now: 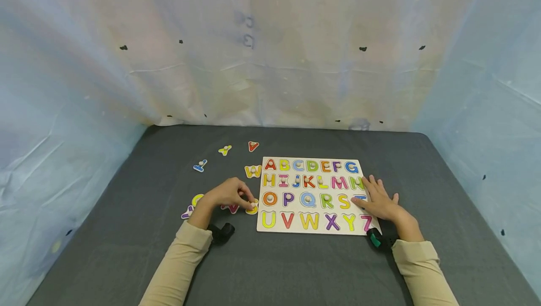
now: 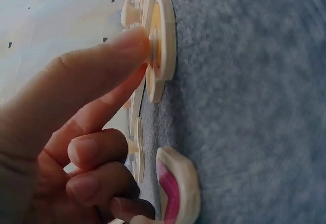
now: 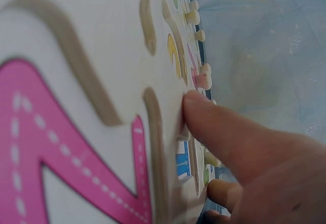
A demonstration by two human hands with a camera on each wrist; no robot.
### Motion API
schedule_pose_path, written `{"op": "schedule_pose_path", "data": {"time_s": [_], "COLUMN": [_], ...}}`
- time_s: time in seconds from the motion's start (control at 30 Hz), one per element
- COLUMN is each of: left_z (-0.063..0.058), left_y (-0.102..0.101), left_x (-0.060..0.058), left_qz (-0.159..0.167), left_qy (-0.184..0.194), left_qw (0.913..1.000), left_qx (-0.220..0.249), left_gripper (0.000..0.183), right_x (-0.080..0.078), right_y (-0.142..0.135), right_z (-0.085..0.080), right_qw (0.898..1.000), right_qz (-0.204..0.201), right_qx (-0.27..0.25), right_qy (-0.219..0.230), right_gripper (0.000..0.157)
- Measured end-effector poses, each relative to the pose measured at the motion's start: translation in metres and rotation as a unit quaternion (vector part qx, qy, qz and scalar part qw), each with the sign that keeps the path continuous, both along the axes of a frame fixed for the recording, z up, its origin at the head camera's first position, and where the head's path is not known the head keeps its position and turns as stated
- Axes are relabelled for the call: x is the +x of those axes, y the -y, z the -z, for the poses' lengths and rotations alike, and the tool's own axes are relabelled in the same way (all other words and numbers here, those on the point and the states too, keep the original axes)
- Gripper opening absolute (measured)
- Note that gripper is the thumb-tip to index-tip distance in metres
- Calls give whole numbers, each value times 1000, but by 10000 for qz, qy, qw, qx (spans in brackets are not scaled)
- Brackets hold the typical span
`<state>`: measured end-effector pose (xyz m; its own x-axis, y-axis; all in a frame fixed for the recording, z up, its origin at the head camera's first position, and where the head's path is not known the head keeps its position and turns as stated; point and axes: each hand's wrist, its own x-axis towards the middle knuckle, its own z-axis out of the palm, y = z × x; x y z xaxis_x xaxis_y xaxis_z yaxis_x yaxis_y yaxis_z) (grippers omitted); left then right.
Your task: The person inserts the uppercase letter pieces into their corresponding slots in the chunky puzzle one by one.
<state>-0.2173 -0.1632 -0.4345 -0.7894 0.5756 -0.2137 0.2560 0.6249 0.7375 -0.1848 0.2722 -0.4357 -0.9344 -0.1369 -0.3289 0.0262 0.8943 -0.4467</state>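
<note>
My left hand point(image 1: 230, 192) pinches the small knob of a yellow letter piece point(image 1: 252, 209) between thumb and index finger, just left of the alphabet puzzle board point(image 1: 313, 233). In the left wrist view this yellow piece point(image 2: 167, 40) stands on edge in the picture, close to the grey cloth; its letter shape is unclear. My right hand point(image 1: 382, 202) rests on the board's right edge with fingers spread, holding nothing. Its thumb touches the board near the blue T recess point(image 3: 182, 159). Knobbed letters fill the upper rows; the bottom row shows printed recesses, including a pink Z point(image 3: 25, 127).
Loose pieces lie left of the board: a yellow W point(image 1: 253, 171), a red V point(image 1: 253, 146), a yellow Y point(image 1: 225, 150), a blue T point(image 1: 200, 165), a pink piece point(image 1: 230, 208), a purple piece point(image 1: 187, 212) and a yellow piece point(image 1: 197, 199). Grey cloth point(image 1: 296, 268) covers the table.
</note>
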Motion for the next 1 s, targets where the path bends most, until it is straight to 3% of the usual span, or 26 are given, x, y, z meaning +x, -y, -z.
{"op": "schedule_pose_path", "data": {"time_s": [0.2,0.43,0.53,0.7,0.83,1.0], "left_z": [-1,-5,-9,-18,-19,-18], "left_y": [-1,-3,-8,-24,-41,-66], "left_x": [0,-1,-3,-3,-4,-6], "left_qz": [256,278,334,269,154,144], "left_qy": [-261,-260,-434,-585,-485,-736], "left_qw": [9993,9993,9985,9978,9978,9950], "left_qx": [10,46,77,171,422,655], "left_gripper": [12,10,9,9,10,10], "right_x": [1,1,1,0,0,2], "right_y": [0,1,0,-3,-3,-3], "right_z": [-1,-2,-2,-2,-1,-3], "right_qw": [10000,10000,9999,9998,9997,9991], "right_qz": [11,-15,-31,-73,-90,-78], "right_qx": [-59,-82,-115,-160,-247,-411], "right_qy": [-7,-3,-15,-58,-26,41], "right_gripper": [96,96,96,97,97,98]}}
